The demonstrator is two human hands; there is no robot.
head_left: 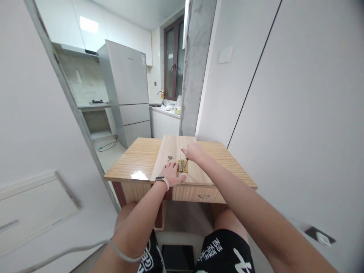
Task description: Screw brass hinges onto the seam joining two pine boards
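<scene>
Desktop [136, 157], hinge [182, 165] beside left hand [171, 174]

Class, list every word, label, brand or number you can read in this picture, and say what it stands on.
"NO HOME": right leg of the black shorts.
"NO HIP-HO", ending unclear: same leg.
"GE", seemingly part of a longer text: left leg.
Too small to read: brand mark and sticker on the fridge.

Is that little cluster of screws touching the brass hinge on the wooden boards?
Apart. The head view shows it: a narrow strip of bare wood on the left board separates the screws from the brass hinge.
</scene>
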